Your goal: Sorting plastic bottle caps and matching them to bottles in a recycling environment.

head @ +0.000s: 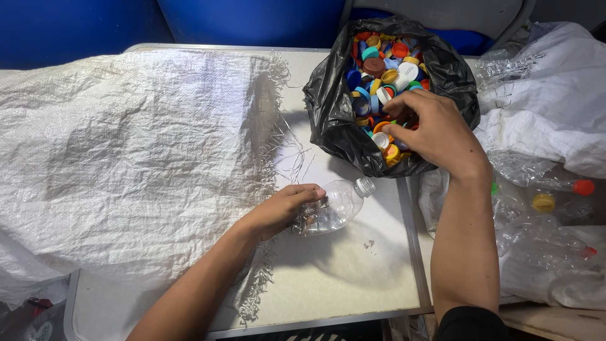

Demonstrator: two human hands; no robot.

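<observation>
My left hand (282,209) grips a clear, crumpled plastic bottle (338,204) lying on its side on the table, its open threaded neck pointing right and up. My right hand (435,129) reaches into a black plastic bag (328,107) full of coloured bottle caps (385,66); its fingers are curled among the caps, and whether they hold one is hidden.
A large white woven sack (126,158) with a frayed edge covers the table's left half. The pale table (341,278) has a metal rim. At the right lies a clear bag of capped plastic bottles (549,215). Blue barrels (252,19) stand behind.
</observation>
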